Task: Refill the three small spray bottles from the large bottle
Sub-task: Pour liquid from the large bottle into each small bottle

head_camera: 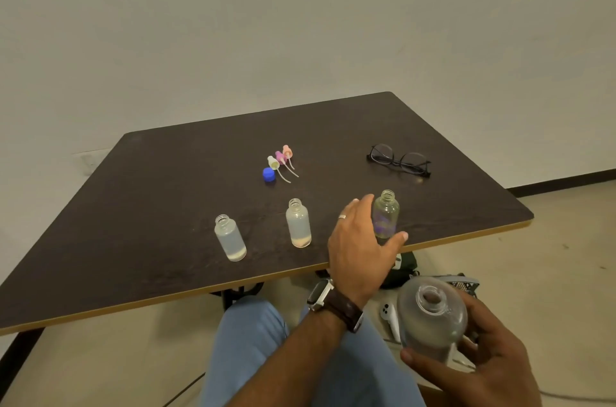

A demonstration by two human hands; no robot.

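A: Centre frame?
B: Left small bottle (230, 241), middle small bottle (298, 223): clear cylinders, open necks, upright on dark matte table (150, 206).
A: Hands?
B: Left hand (358, 250) curls round right small bottle (386, 215) near the table edge. Right hand (493, 360) grasps the frosted, rounded large bottle (430, 316), lower right.

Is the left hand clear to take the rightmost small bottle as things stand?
Probably yes: the left hand is right at the rightmost small bottle, thumb near its base, fingers by its shoulder, nothing between.
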